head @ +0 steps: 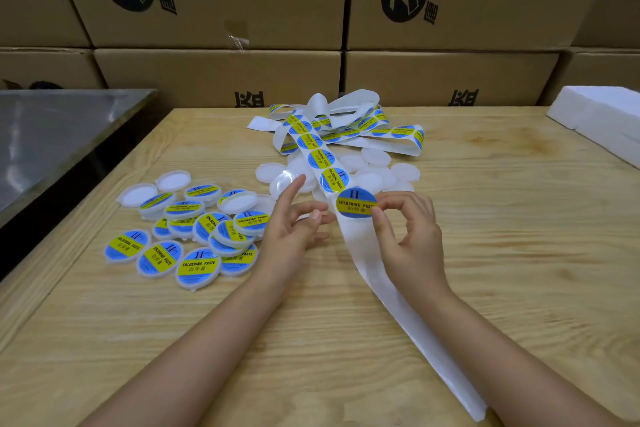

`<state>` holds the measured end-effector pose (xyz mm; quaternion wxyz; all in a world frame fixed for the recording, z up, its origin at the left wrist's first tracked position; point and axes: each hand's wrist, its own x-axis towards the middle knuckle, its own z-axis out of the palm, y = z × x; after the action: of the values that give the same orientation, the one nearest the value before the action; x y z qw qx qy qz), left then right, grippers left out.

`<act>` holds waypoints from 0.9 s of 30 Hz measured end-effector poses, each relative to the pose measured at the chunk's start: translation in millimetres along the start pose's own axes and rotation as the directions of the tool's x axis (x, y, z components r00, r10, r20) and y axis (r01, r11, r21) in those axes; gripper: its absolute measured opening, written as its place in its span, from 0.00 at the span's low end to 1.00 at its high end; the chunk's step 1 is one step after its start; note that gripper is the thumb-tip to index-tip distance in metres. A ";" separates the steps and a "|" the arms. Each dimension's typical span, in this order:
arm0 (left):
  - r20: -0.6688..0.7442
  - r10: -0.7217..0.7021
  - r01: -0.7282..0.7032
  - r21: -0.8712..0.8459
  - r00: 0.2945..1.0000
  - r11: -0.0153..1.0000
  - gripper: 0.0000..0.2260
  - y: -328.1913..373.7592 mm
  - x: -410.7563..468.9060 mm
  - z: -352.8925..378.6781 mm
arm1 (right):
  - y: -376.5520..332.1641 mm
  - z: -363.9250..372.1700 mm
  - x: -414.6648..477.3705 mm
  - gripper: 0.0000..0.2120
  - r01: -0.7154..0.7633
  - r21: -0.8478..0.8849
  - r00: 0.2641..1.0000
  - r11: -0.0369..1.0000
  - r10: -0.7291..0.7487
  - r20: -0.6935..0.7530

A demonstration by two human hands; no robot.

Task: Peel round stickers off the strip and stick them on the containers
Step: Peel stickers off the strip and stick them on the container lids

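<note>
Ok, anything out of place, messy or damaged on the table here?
Nothing damaged or spilled. The sticker strip is a loose tangle at the far side of the table, draped over bare containers, and the labelled containers lie heaped and overlapping.

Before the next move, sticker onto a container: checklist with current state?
1. Sticker gripped: ok, right hand pinches its right edge.
2. Sticker fully off the strip: cannot tell, its lower edge overlaps the backing.
3. Left hand free: ok, fingers relaxed, nothing gripped.
4. Target container picked: not ok, neither hand holds one.
5. Bare containers available: ok, white ones lie just behind the hands.
6. Labelled pile kept apart: ok, it sits to the left.
</note>
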<state>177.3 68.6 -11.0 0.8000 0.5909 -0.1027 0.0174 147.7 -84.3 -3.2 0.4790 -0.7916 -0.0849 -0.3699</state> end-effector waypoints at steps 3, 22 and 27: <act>0.098 -0.001 -0.009 0.101 0.995 0.995 0.15 -2.2 -1.2 2.6 | -1.5 0.3 0.4 0.06 -0.030 0.141 1.000 0.990 0.029 0.012; 0.093 0.317 -0.108 0.994 0.944 0.030 0.20 -14.0 -2.2 -8.9 | 14.5 13.0 -11.5 0.21 -0.312 0.227 0.844 0.923 0.159 0.512; 0.159 0.192 -0.141 0.984 0.968 -0.104 0.16 -16.4 -1.0 -11.0 | 15.7 11.2 -10.0 0.24 -0.257 0.136 0.840 0.957 0.152 0.521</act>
<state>180.4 74.3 -29.8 0.1020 0.9682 -0.1157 0.1969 154.0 -81.2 -23.8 0.5539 -0.8128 -0.1588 -0.0856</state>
